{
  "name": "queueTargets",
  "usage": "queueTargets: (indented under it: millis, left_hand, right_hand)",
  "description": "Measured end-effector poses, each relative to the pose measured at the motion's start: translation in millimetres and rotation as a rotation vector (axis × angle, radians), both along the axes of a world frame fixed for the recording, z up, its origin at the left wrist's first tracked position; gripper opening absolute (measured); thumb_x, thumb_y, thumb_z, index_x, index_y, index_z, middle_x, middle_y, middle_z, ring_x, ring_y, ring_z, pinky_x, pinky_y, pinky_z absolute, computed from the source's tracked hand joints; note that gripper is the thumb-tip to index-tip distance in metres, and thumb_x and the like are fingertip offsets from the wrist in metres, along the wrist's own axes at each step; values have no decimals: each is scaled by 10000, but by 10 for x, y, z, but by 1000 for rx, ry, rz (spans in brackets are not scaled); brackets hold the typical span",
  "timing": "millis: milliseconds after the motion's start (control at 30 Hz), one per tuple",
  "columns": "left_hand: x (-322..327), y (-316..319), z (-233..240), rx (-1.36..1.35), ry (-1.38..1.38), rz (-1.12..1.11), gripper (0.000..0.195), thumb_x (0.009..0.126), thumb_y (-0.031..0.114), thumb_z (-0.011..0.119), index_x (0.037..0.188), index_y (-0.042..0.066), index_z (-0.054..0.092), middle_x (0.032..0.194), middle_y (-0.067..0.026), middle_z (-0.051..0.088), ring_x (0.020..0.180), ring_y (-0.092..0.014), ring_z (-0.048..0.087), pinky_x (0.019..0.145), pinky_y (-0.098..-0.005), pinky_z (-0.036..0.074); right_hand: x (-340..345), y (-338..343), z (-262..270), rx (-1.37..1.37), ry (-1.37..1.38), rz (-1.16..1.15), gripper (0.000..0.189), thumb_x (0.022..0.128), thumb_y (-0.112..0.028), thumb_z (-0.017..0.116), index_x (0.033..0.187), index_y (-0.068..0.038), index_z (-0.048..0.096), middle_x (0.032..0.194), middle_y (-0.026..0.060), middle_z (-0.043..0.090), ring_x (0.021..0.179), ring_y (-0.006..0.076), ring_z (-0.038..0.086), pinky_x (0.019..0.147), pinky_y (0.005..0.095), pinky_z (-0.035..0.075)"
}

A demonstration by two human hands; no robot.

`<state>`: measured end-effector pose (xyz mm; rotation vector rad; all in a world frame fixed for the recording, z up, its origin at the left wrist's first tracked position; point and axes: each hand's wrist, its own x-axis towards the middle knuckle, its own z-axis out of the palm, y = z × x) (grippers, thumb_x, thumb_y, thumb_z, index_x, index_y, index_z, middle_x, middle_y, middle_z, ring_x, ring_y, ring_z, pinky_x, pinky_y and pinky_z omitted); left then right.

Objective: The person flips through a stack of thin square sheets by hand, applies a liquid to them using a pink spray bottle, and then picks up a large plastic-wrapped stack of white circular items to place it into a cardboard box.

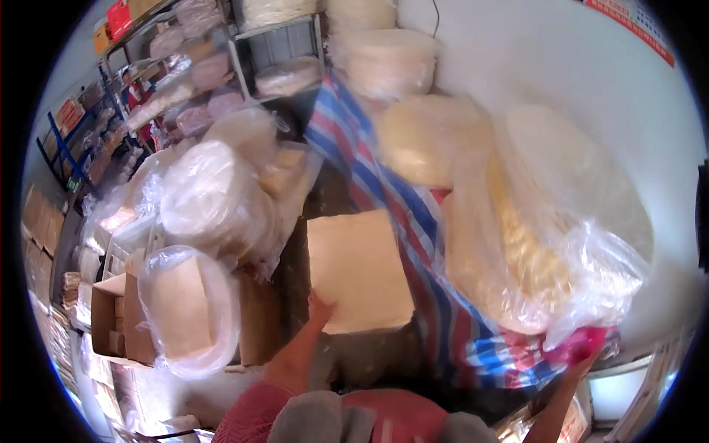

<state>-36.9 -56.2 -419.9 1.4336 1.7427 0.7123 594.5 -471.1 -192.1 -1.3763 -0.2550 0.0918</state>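
Note:
My left hand (pixel 321 308) grips the lower left edge of a flat tan rectangular sheet or stack (pixel 360 271), held out in front of me above the floor. At the lower right, my right hand (pixel 581 357) is at a bright pink plastic piece (pixel 576 340), beside the crumpled end of a clear plastic bag (pixel 604 277); its fingers are blurred. That bag covers large round, pale yellow discs (pixel 532 249) lying on a red, white and blue striped sheet (pixel 410 221).
Plastic-wrapped round stacks (pixel 205 194) stand at the left, above an open cardboard box (pixel 113 315) and a bagged tan sheet (pixel 185 310). Metal shelves (pixel 277 33) hold wrapped goods at the back. Another round stack (pixel 390 63) stands against the white wall (pixel 498 55).

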Motion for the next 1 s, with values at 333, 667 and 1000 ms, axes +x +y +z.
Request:
queueTargets:
  millis: [333,667,1000]
  left_hand:
    - [-257,-652,331,136,112,43,876,619,286,726,1283,-12,238,1261,-214,330,1164,-344,349,952,-396,335]
    - [-1969,-2026,-225,-724,229,-59,555,685,233,684,1136,21,441,967,-156,493,847,-253,465,728,-345,398]
    - [-3116,-2001,86,-745,71,12,294,750,184,641,1015,69,584,704,-80,597,550,-137,531,508,-279,442]
  right_hand:
    - [-372,263,301,-62,89,112,488,873,-435,416,1207,-79,410,1004,48,518,826,197,513,693,291,448]
    - [-1736,1247,-148,-409,157,344,402,852,-395,468,1098,-77,469,953,80,559,844,230,541,646,329,473]
    - [-2651,-163,-2762,-491,1402,1194,309,828,-339,528,973,-66,526,875,110,601,810,252,581,580,350,497]
